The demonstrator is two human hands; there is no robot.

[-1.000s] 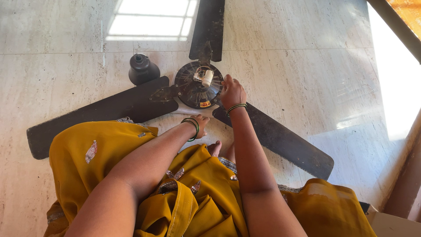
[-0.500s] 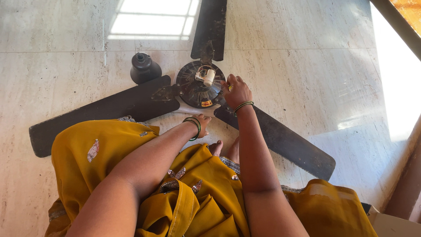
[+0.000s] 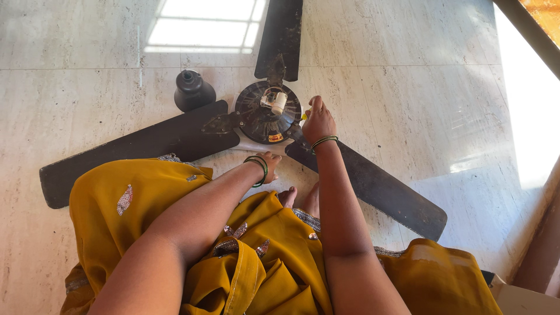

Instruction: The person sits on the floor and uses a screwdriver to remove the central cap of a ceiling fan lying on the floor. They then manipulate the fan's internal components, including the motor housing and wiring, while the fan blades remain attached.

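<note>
Fan motor (image 3: 267, 114) — just left of right hand (image 3: 318, 123).

- Dark bell-shaped cup (image 3: 193, 90) upright on the floor, far left of me.
- Pale marble floor (image 3: 408, 70), bright window patch far side.
- My yellow embroidered cloth (image 3: 268, 268) nearest.

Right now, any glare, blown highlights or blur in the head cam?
Head view: sharp overall, no motion blur; window reflection glares on the polished floor, a sunlit patch at right is blown out; the fan motor and blades are dark but readable; both hands are evenly lit.
</note>
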